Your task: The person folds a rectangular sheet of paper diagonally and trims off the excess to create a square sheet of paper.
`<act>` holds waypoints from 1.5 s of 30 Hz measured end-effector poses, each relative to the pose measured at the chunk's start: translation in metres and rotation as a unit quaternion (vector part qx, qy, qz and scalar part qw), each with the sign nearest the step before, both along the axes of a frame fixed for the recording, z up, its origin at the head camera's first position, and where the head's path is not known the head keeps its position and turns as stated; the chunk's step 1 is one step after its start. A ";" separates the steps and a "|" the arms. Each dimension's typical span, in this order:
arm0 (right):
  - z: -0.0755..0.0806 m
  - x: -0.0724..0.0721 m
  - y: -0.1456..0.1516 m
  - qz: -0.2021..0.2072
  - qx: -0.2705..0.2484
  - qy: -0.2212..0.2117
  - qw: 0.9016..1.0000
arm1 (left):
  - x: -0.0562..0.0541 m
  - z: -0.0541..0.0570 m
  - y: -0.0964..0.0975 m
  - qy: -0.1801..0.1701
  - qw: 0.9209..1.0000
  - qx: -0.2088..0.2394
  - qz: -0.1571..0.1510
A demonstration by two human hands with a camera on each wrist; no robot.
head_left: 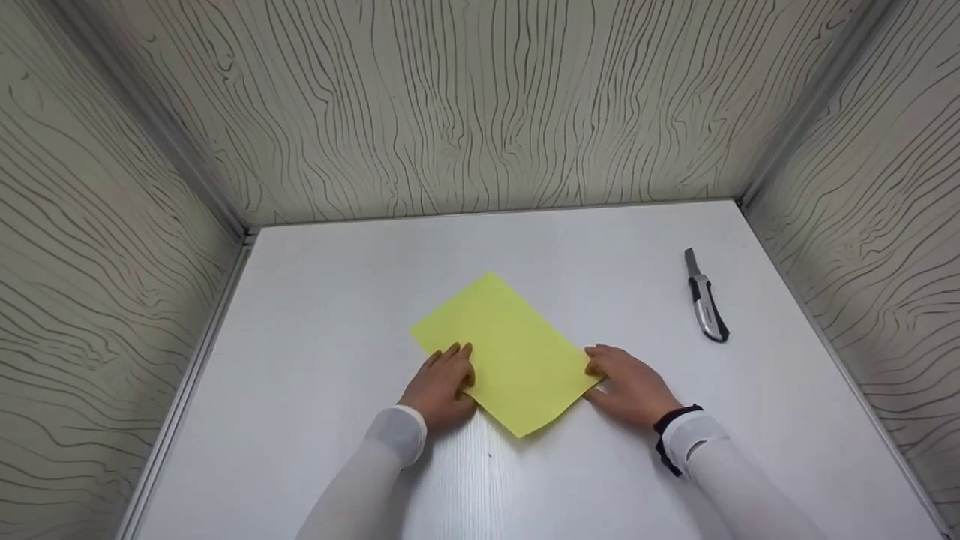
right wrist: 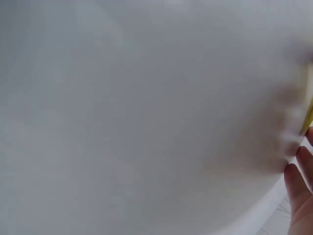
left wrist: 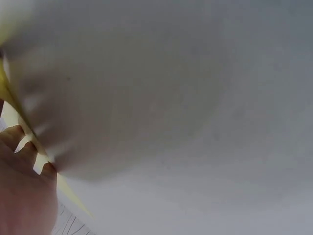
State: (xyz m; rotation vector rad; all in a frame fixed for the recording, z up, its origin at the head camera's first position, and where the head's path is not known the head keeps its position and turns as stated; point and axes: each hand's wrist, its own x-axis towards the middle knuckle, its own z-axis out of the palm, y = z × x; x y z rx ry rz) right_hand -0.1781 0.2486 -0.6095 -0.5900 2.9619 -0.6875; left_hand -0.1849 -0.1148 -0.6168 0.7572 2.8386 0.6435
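Note:
A sheet of yellow paper lies turned diagonally on the white table, one corner pointing toward the person. At its lower left edge, the left hand pinches the paper, with the thumb low and the other fingers over the top. The right hand grips the right corner between thumb and curled fingers. In the left wrist view, the fingers meet the paper's edge close to the table. The right wrist view catches only the fingers and a sliver of yellow paper at its right border.
A utility knife with a grey and black handle lies on the right side of the table, its blade end pointing away. Wood-grain patterned panels enclose the table at the back and both sides.

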 end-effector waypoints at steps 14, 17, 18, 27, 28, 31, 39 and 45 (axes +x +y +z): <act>0.000 0.001 -0.007 0.017 -0.039 0.074 0.996 | -0.003 0.004 0.008 -0.033 0.998 0.007 0.043; 0.001 -0.001 -0.011 -0.006 -0.043 0.037 0.998 | -0.005 0.008 0.012 -0.032 0.998 0.016 0.057; 0.002 -0.002 -0.013 -0.011 -0.044 0.025 0.999 | -0.006 0.009 0.013 -0.033 0.997 0.018 0.060; 0.008 -0.010 -0.020 -0.036 -0.055 -0.045 0.997 | -0.007 0.018 0.015 -0.061 0.995 0.044 0.067; 0.008 -0.011 -0.020 -0.039 -0.055 -0.052 0.996 | -0.007 0.018 0.016 -0.062 0.995 0.046 0.069; 0.009 -0.013 -0.021 -0.048 -0.057 -0.068 0.995 | -0.008 0.019 0.017 -0.059 0.994 0.050 0.081; 0.013 -0.019 -0.021 -0.074 -0.063 -0.103 0.990 | -0.011 0.017 0.023 -0.022 0.992 0.045 0.113; 0.014 -0.026 -0.023 -0.089 -0.061 -0.131 0.986 | -0.012 0.011 0.025 0.076 0.994 -0.002 0.075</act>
